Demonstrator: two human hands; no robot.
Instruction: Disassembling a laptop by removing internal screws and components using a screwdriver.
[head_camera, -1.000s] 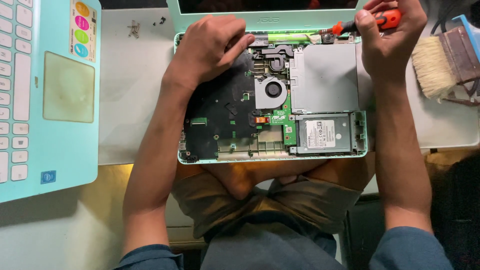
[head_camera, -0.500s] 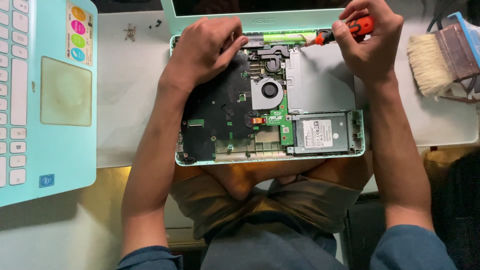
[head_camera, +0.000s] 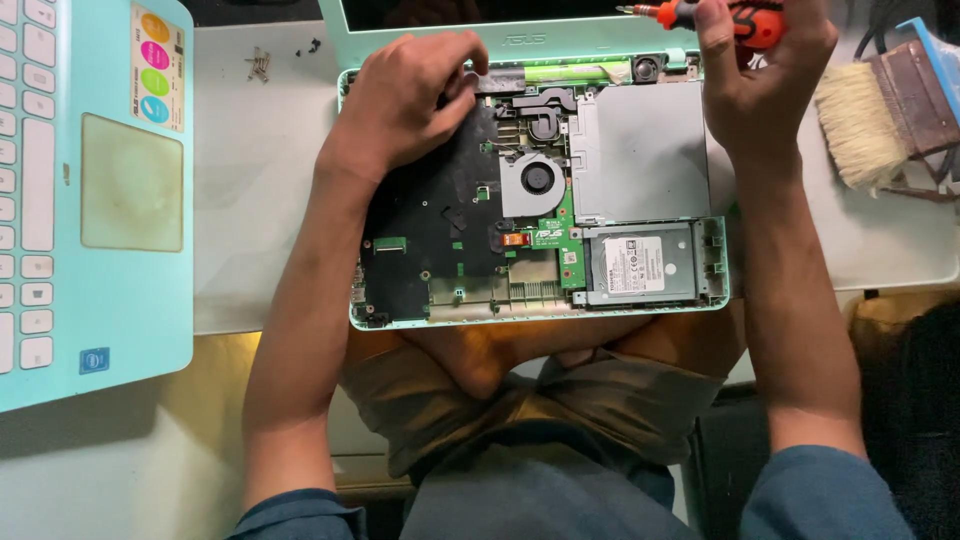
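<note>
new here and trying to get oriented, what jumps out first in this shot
An opened mint-green laptop lies mid-table, its fan and hard drive bare. The left hand rests on its top-left corner; the right hand holds a red screwdriver above its back edge.

mint-green keyboard cover (head_camera: 90, 200) lies at the far left of the white counter (head_camera: 260, 200), round coloured stickers above its touchpad. small cluster of loose screws (head_camera: 260, 63) sits just right of its top corner. pale-bristled brush (head_camera: 885, 110) with dark wooden handle rests at the right edge.
</note>
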